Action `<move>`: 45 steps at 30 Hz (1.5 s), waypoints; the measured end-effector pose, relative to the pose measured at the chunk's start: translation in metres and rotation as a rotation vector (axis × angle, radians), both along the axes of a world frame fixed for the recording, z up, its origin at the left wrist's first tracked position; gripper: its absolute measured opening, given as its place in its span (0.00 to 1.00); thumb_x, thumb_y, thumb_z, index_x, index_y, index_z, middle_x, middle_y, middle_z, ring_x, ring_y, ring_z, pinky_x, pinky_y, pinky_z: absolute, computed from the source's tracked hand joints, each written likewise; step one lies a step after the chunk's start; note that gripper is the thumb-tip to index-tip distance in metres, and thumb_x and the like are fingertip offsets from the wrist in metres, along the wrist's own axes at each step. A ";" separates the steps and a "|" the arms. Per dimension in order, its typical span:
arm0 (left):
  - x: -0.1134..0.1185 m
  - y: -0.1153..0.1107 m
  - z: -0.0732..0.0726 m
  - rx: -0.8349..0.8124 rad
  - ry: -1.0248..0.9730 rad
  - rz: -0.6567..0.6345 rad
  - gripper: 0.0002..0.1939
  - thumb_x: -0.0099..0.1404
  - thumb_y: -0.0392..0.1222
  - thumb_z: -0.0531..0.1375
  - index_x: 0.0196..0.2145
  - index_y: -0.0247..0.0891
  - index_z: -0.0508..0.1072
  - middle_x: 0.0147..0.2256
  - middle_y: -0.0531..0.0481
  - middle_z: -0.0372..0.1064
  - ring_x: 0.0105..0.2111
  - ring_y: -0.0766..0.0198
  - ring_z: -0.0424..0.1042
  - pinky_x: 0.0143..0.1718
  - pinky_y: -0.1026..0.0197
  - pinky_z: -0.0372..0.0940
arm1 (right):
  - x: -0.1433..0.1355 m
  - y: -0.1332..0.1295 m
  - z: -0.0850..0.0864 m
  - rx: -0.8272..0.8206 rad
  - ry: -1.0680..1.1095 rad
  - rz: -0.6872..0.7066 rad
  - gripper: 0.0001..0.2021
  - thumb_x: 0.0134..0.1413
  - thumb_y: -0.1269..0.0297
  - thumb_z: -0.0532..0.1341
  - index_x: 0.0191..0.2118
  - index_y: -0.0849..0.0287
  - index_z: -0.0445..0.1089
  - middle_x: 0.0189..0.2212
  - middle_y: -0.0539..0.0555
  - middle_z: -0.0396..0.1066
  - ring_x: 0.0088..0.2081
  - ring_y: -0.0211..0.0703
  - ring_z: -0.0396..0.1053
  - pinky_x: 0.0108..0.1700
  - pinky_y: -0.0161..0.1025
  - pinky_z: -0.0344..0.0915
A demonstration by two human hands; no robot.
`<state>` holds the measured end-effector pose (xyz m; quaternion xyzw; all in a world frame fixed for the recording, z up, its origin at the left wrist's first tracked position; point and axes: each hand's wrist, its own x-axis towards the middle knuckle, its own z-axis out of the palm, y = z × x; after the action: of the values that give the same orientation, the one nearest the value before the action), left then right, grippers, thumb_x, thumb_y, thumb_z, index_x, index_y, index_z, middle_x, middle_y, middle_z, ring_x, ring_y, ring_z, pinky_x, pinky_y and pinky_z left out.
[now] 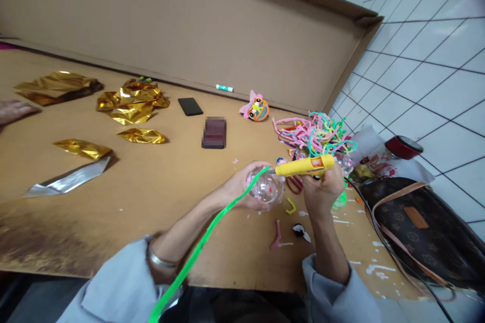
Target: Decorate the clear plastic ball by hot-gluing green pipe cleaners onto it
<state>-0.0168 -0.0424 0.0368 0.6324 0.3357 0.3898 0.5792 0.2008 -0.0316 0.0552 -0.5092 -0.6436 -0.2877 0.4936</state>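
Observation:
My left hand (242,185) is wrapped round a clear plastic ball (270,193) with small coloured bits showing through it. A long green pipe cleaner (212,226) runs from the top of the ball down toward my body. In my right hand (326,189) is a yellow hot glue gun (299,166), held on its side. Its nozzle points left and meets the end of the pipe cleaner at the ball; whether glue is coming out I cannot tell. Red-handled scissors (294,185) lie partly hidden below the gun.
A heap of coloured pipe cleaners (314,133) lies beyond my right hand. Further back are a decorated ball (255,108), a glue stick (224,88) and a phone (190,106). Gold foil (132,102) covers the left. A brown handbag (420,232) and cord stand right. Another person's hand (17,111) rests far left.

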 end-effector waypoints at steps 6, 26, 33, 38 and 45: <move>-0.001 0.002 -0.006 0.046 -0.005 0.003 0.45 0.39 0.39 0.75 0.55 0.41 0.64 0.53 0.45 0.69 0.52 0.51 0.70 0.52 0.51 0.66 | -0.002 -0.001 0.001 -0.009 0.003 0.012 0.10 0.48 0.67 0.61 0.25 0.53 0.57 0.22 0.46 0.57 0.27 0.43 0.58 0.32 0.39 0.52; -0.002 0.000 -0.004 0.037 0.026 -0.021 0.44 0.41 0.40 0.74 0.56 0.41 0.64 0.52 0.46 0.69 0.49 0.52 0.71 0.50 0.53 0.67 | -0.001 -0.002 0.001 -0.121 0.092 -0.028 0.12 0.45 0.65 0.60 0.24 0.52 0.52 0.23 0.48 0.58 0.29 0.45 0.59 0.34 0.41 0.55; -0.003 0.001 -0.005 0.079 0.045 -0.027 0.45 0.41 0.41 0.75 0.56 0.42 0.63 0.55 0.44 0.66 0.53 0.50 0.69 0.53 0.52 0.66 | -0.002 -0.001 0.000 -0.096 0.075 -0.055 0.13 0.46 0.65 0.60 0.24 0.51 0.51 0.22 0.47 0.57 0.28 0.44 0.57 0.33 0.41 0.54; -0.002 0.002 -0.005 0.067 0.042 -0.033 0.45 0.42 0.40 0.75 0.57 0.42 0.63 0.55 0.45 0.67 0.53 0.51 0.69 0.54 0.52 0.65 | -0.002 -0.002 0.002 -0.120 0.081 -0.039 0.12 0.46 0.63 0.60 0.24 0.52 0.52 0.22 0.48 0.58 0.28 0.45 0.59 0.33 0.41 0.55; -0.003 0.003 -0.009 0.034 0.030 -0.031 0.45 0.41 0.40 0.75 0.57 0.42 0.63 0.53 0.45 0.68 0.49 0.53 0.71 0.49 0.53 0.67 | -0.002 -0.003 0.003 -0.108 0.088 0.003 0.10 0.45 0.64 0.59 0.24 0.52 0.53 0.22 0.48 0.58 0.28 0.45 0.59 0.33 0.41 0.54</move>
<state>-0.0195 -0.0394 0.0280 0.6530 0.3278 0.3770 0.5692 0.1989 -0.0346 0.0582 -0.5462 -0.6367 -0.2289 0.4938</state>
